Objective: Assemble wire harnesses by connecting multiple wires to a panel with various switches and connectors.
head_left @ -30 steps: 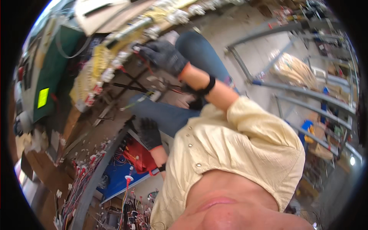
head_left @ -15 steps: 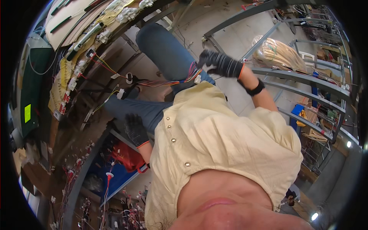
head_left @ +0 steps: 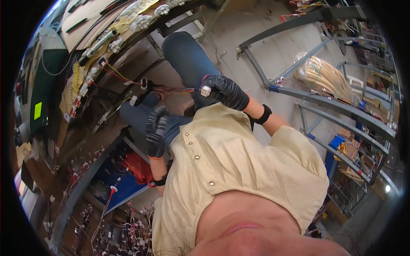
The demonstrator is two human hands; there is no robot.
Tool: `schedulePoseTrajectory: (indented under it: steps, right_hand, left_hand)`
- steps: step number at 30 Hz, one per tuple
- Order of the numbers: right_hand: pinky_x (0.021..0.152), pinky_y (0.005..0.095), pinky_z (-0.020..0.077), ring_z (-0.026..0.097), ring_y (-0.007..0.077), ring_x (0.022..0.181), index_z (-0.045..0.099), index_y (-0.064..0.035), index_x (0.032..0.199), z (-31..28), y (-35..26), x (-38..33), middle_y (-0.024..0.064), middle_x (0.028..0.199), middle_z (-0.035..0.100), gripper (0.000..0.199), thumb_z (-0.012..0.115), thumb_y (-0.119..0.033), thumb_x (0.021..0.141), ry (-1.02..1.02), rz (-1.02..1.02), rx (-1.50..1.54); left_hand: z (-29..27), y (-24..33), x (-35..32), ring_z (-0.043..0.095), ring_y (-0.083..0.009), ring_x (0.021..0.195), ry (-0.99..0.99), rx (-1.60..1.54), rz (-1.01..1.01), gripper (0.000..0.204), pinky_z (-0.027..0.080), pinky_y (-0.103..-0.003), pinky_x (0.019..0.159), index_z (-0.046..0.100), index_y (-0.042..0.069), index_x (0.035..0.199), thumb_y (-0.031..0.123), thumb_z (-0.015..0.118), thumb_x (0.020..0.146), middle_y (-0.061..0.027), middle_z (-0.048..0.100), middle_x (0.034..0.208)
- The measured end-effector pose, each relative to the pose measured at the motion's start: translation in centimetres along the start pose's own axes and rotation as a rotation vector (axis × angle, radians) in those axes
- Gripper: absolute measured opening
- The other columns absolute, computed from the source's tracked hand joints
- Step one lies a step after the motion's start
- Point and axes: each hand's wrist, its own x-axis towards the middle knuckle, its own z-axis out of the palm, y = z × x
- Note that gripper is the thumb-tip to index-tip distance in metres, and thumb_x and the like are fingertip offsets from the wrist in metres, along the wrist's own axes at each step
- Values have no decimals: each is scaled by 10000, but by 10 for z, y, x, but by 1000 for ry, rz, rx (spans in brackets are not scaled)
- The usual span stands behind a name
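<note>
A bundle of multicoloured wires (head_left: pixel 175 90) stretches from the board's edge across my legs. My right hand (head_left: pixel 226 91), in a dark striped glove, is closed around the bundle's near end. A white plug connector (head_left: pixel 206 91) sticks out beside its fingers. My left hand (head_left: pixel 156 131), gloved alike, is raised over my thigh, apart from the wires; it appears empty, with fingers loosely bent and apart. Close beyond it hangs a white connector (head_left: pixel 133 100) on thin yellow and green wires. An oval black-and-white connector (head_left: pixel 144 83) sits where the bundle begins.
A board edge lined with white connectors and yellow tape (head_left: pixel 70 91) curves along the left. Grey metal racks (head_left: pixel 329 100) stand on the right, near a plastic-wrapped bundle (head_left: pixel 324 74). Many hanging harnesses (head_left: pixel 128 226) and a red bag (head_left: pixel 137 168) are at lower left.
My right hand has come left and down along the wires, and the white connector now shows at its fingers. My left hand has risen toward the wires.
</note>
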Motion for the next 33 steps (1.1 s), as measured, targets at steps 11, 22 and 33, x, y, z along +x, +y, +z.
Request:
schedulePoseTrajectory:
  steps: [11, 22, 33]
  right_hand:
    - [621, 281, 484, 571, 100, 748, 563, -24, 1158, 45, -43, 121, 19, 838, 608, 275, 549, -195, 943, -24, 641, 1080]
    - [721, 298, 504, 615, 175, 824, 605, -8, 1116, 69, -19, 151, 131, 953, 634, 253, 596, -39, 865, 142, 41, 436]
    - [609, 324, 462, 569, 147, 667, 638, -41, 925, 111, -3, 223, 80, 767, 633, 177, 535, -185, 929, -125, 52, 343]
  left_hand:
    - [58, 303, -10, 606, -324, 928, -721, 979, 543, 326, 483, -400, 823, 623, 37, 1088, 202, 619, 807, -185, 629, 978]
    - [64, 322, -18, 599, -331, 951, -943, 934, 388, 359, 479, -400, 838, 607, 39, 1126, 250, 589, 837, -186, 623, 1018]
    - [35, 323, -11, 593, -339, 975, -893, 967, 186, 395, 475, -400, 854, 591, 41, 1164, 299, 559, 866, -187, 616, 1058]
